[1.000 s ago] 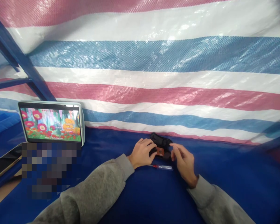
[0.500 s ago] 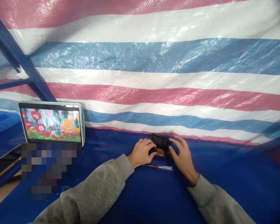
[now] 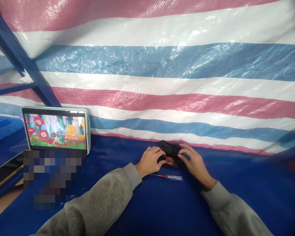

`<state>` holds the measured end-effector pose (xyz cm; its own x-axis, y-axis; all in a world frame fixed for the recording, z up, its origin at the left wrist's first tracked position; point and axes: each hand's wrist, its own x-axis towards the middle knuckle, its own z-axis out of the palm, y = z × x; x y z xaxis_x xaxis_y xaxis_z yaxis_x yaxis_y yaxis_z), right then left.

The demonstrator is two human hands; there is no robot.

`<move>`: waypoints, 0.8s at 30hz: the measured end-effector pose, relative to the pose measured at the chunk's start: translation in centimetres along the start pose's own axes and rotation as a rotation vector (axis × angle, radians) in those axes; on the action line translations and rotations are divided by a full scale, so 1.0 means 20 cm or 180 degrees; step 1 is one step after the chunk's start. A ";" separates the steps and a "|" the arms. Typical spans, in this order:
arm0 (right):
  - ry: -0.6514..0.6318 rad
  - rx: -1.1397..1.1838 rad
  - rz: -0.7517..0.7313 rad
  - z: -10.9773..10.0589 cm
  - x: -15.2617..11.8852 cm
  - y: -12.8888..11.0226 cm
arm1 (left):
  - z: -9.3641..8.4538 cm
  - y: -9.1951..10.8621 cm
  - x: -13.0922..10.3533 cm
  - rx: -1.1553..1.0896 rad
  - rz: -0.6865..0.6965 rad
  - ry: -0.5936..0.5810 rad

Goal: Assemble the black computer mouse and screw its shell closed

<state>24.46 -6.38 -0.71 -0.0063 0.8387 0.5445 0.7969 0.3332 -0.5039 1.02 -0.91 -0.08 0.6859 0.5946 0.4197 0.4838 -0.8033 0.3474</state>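
Cover (image 3: 169, 148) could slip

In the head view, your left hand (image 3: 149, 162) curls, nearly closed, on the case (image 3: 178, 163) on the table (image 3: 152, 203). Your right hand (image 3: 194, 165) has thumb and fingers slightly parted at the cover's edge; any pinch can't be told. Uneven force could scrape the board (image 3: 169, 161); a dropped wrist could roll the screwdriver (image 3: 173, 177).

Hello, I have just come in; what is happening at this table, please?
A person's left hand holds a small black device with a reddish-brown part exposed. The right hand has its fingers at a black piece just behind it. A screwdriver lies in front, untouched.
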 end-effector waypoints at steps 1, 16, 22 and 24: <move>0.0003 0.0011 0.0002 0.00 0.00 0.00 | 0.00 0.00 0.00 -0.0024 0.0003 0.0004; -0.0337 0.1298 0.0847 -0.20 0.12 -0.23 | -0.02 -0.01 -0.01 -0.0098 0.0350 0.0959; -0.0504 0.1712 0.1439 -0.18 0.12 -0.22 | -0.03 -0.01 -0.01 -0.0198 0.0490 0.1122; -0.0576 0.1652 0.1517 -0.19 0.11 -0.21 | -0.03 0.00 -0.01 -0.0241 0.0573 0.1144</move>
<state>23.32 -7.48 5.18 0.1342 0.9869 0.0897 0.3492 0.0376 -0.9363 0.43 -1.01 0.36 0.5157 0.4299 0.7411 0.3227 -0.8988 0.2968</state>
